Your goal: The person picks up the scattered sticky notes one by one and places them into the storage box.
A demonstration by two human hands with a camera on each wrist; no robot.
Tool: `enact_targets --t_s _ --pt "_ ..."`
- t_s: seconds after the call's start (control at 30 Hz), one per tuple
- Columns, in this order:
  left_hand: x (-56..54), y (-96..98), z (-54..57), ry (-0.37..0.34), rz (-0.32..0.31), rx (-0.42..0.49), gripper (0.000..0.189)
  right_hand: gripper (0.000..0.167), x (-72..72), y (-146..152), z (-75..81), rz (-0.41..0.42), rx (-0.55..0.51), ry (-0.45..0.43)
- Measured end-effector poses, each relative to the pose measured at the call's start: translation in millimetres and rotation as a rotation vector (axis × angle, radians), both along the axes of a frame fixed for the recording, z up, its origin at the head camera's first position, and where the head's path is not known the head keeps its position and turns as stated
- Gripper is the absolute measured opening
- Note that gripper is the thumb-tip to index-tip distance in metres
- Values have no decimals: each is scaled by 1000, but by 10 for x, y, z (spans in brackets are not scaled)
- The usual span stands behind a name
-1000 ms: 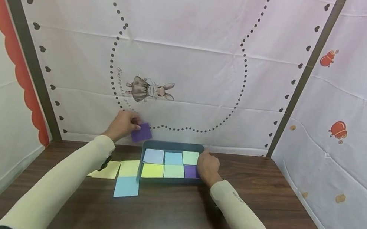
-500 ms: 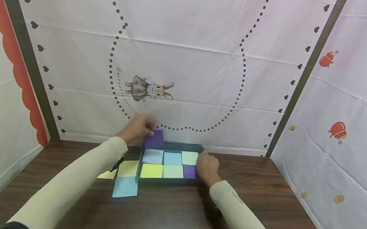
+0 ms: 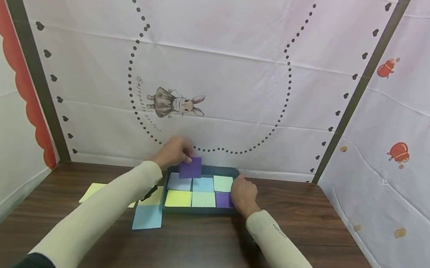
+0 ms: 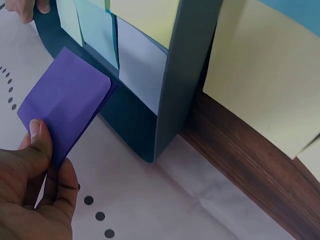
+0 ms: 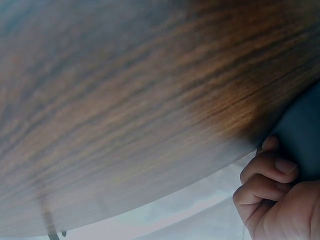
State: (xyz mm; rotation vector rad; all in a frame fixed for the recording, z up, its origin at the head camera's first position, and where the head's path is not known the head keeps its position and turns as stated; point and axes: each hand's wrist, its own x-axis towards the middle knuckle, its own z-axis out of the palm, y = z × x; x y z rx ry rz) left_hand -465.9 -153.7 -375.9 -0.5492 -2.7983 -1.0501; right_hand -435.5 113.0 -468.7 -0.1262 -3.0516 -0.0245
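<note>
My left hand (image 3: 174,152) pinches a purple sticky note pad (image 3: 190,169) by its edge, thumb on one face, as the left wrist view also shows. This pad (image 4: 65,97) is held above the back left part of a dark teal tray (image 3: 199,211). Two rows of square notes fill the tray: pale blue, a light blue note (image 3: 203,184) and pale green behind; a yellow note (image 3: 178,198), pale green and a purple note (image 3: 223,200) in front. At the tray's right end my right hand (image 3: 245,195) grips the wall with curled fingers.
Left of the tray, pale yellow notes (image 3: 93,191) and a blue note (image 3: 147,217) lie on the dark wooden table (image 3: 195,250), partly under my left forearm. A white printed cloth (image 3: 220,86) hangs right behind the tray.
My left hand has carried the purple sticky note pad rightward and slightly down, from beside the tray to above its back left part. My right hand stays on the tray's right end.
</note>
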Motion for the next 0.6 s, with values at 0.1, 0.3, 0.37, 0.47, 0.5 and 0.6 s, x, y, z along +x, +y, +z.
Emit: enact_targets --t_s 0.1,0.3,0.37,0.47,0.5,0.6 --pt "5 35 -44 4 -15 -3 15 27 13 -4 2 -6 -1 0" --pt "-38 85 -209 6 -59 -11 16 29 -48 24 -141 3 6 22" --pt "-37 108 -246 -12 -51 -10 15 29 -47 20 -146 11 7 26" --pt "52 192 -203 -54 -24 -15 14 29 -50 22 -142 13 5 36" --pt "17 194 -249 -48 -34 -6 14 27 24 -4 -18 11 -5 12" --pt "19 245 -258 -66 -37 5 13 24 -3 7 -22 8 -10 17"
